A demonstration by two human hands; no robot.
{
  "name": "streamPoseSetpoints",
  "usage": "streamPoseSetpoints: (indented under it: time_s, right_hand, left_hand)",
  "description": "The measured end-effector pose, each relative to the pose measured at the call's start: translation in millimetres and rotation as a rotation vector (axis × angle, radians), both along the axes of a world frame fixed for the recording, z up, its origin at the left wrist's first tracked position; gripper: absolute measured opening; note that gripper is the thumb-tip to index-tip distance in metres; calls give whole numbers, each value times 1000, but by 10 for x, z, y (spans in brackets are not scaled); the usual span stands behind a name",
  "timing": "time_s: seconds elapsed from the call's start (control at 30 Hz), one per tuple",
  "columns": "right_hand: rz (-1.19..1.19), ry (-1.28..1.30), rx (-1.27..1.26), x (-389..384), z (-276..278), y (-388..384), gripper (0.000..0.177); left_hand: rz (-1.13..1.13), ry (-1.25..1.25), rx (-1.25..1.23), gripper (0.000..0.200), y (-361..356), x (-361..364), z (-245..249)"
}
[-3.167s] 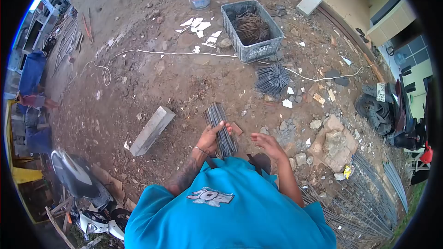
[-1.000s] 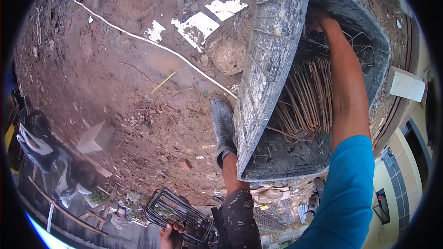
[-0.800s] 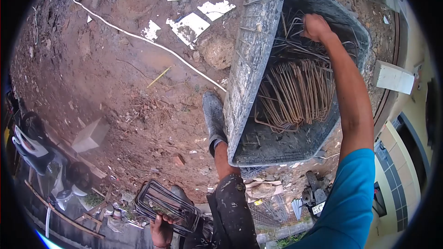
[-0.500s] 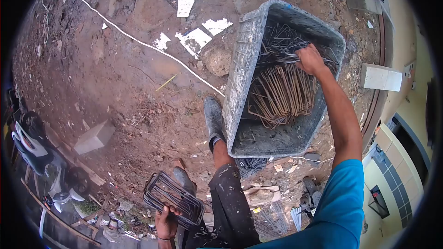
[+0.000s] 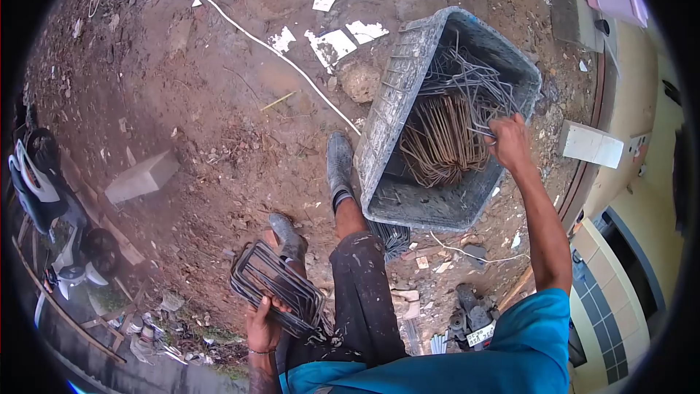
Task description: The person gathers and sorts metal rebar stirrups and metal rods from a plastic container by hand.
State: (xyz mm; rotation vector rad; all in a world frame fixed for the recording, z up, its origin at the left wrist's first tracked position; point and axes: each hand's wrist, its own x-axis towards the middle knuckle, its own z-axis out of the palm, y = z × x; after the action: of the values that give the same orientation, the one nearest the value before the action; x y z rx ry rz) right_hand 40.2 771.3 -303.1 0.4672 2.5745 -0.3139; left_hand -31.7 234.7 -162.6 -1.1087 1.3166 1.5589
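My left hand [image 5: 264, 323] is closed round a bundle of dark rectangular wire frames [image 5: 277, 284], held low in front of my legs. My right hand [image 5: 510, 140] is closed on grey bent wires [image 5: 481, 82] at the right side of a large grey plastic tub [image 5: 390, 113]. Those wires are tangled and spread across the upper part of the tub. Below them in the tub lies a neat row of rusty brown wire frames [image 5: 441, 138]. The tub's lower inside wall is bare.
Broken white tiles [image 5: 332, 46] and a round stone [image 5: 361, 82] lie left of the tub. A white cable [image 5: 255, 38] crosses the muddy ground. Concrete blocks [image 5: 142, 177] [image 5: 592, 144] stand on both sides. A motorcycle [image 5: 65, 237] is at the far left.
My right hand has moved down and toward the tub's right edge, drawing grey wires with it. My left hand still holds its bundle. The view has shifted slightly.
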Motion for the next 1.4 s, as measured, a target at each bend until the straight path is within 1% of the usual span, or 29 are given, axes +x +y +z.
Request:
streamPoseSetpoints:
  time_s: [0.13, 0.2, 0.27, 0.33, 0.47, 0.53, 0.57, 0.6, 0.67, 0.7, 0.73, 0.77, 0.8, 0.83, 0.9, 0.97, 1.0, 1.07, 1.1, 1.17, 1.2, 1.27, 1.3, 1.37, 1.4]
  right_hand:
    - [123, -66, -7, 63, 323, -214, 17]
    - [152, -61, -5, 47, 484, -188, 16]
    - [36, -30, 28, -17, 730, -131, 16]
    - [60, 12, 15, -34, 953, -47, 17]
    - [-20, 41, -3, 204, 1301, -170, 18]
    - [-67, 69, 59, 301, 1454, -152, 23]
    - [-96, 151, 85, 269, 1557, -173, 25]
    - [-104, 142, 84, 358, 1593, -227, 25]
    - [-279, 214, 160, 568, 1603, -317, 27]
    - [-270, 187, 162, 695, 1507, -489, 27]
    - [-228, 229, 115, 750, 1353, -686, 26]
    - [-234, 154, 71, 903, 1122, -825, 25]
    - [-201, 171, 39, 935, 878, -928, 25]
    - [-209, 106, 7, 888, 657, -996, 20]
    - [-156, 122, 72, 674, -18, -1108, 14]
    - [-23, 15, 184, 770, -531, -1186, 13]
    - [-35, 21, 192, 746, -585, -1248, 13]
    - [8, -153, 175, 679, -697, -1384, 21]
    - [9, -151, 181, 678, -774, -1392, 21]
    - [-76, -312, 108, 746, -920, -1409, 35]
    - [-75, -313, 108, 804, -988, -1415, 35]
    - [-54, 9, 224, 879, -1029, -1443, 49]
    - [-54, 4, 221, 892, -1005, -1449, 49]
    - [-100, 132, 105, 855, -893, -1389, 68]
    - [-101, 130, 102, 763, -796, -1311, 68]
  left_hand:
    - [36, 28, -17, 14, -54, 43, 3]
    - [46, 42, -19, 14, -80, 64, -6]
    - [64, 49, -13, 15, -137, 96, 32]
    - [76, 45, 8, 15, -129, 83, 59]
    - [85, 37, -14, 15, -135, 107, 111]
    - [66, 46, -20, 15, -119, 100, 73]
    - [61, 49, -13, 15, -113, 110, 83]
    - [50, 48, -4, 15, -109, 118, 97]
    - [55, 34, 8, 15, -41, 120, 47]
    - [57, 19, 10, 15, -26, 119, 61]
    - [39, 22, 17, 15, -2, 109, 40]
    - [-7, 25, 3, 14, 24, 102, 21]
    - [-46, 31, -13, 13, 68, 98, 3]
    - [-27, 24, 12, 13, 148, 67, 26]
    - [-64, 26, 7, 13, 185, 22, 49]
    - [-68, 7, 40, 14, 203, 10, 68]
    - [-81, 14, 47, 14, 227, -16, 42]
    - [-122, 32, 27, 15, 239, -38, 33]
    - [-116, 37, 22, 15, 254, -45, 24]
    - [-105, 35, 23, 15, 305, -64, 19]
    - [-100, 38, 21, 15, 324, -76, 4]
    - [-97, 39, 12, 14, 346, -87, -29]
    - [-106, 37, 7, 14, 361, -96, -32]
    - [-111, 32, 3, 14, 377, -90, -58]
    - [-123, 23, 1, 14, 357, -85, -77]
